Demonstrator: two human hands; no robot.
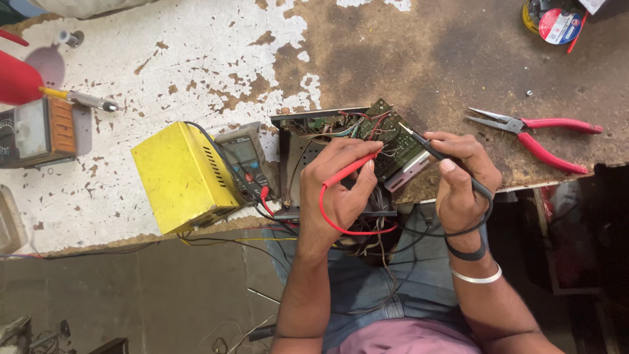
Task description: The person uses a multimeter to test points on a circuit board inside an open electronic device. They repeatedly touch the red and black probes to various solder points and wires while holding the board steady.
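Forearms rising from the bottom edge, over blue trousers and a pink shirt hem. Left hand (341,190) closed round the red probe (350,169), fingers clamped on its shaft, tip aimed up and right at the circuit board (386,141). Red lead (327,213) looping from the probe below the hand and back toward the tangle of wires at the bench edge. Right hand (462,180) pinched shut on the black probe (426,145), thumb and forefinger gripping it like a pen, metal tip resting on the board's upper right part. Black lead (481,216) curling round the right wrist, beside a dark band and a silver bangle (476,276). Board tilted, green, propped in an open metal chassis (295,157) at the bench's front edge, between the two hands; exact contact point of the red tip hard to tell.

Just left of the chassis, touching it or nearly so: grey multimeter (242,160), leads plugged in at its lower end. Left again, yellow metal box (183,177) with vent slots, at an angle. Farther left, an old meter (36,134) with an orange panel, and a screwdriver (78,98) near a red object at the frame edge. Well to the right of the hands, red-handled pliers (537,134), jaws pointing left. Tape roll (557,23) at the top right corner. Bench (196,52) white with flaking paint on the left, bare brown on the right.
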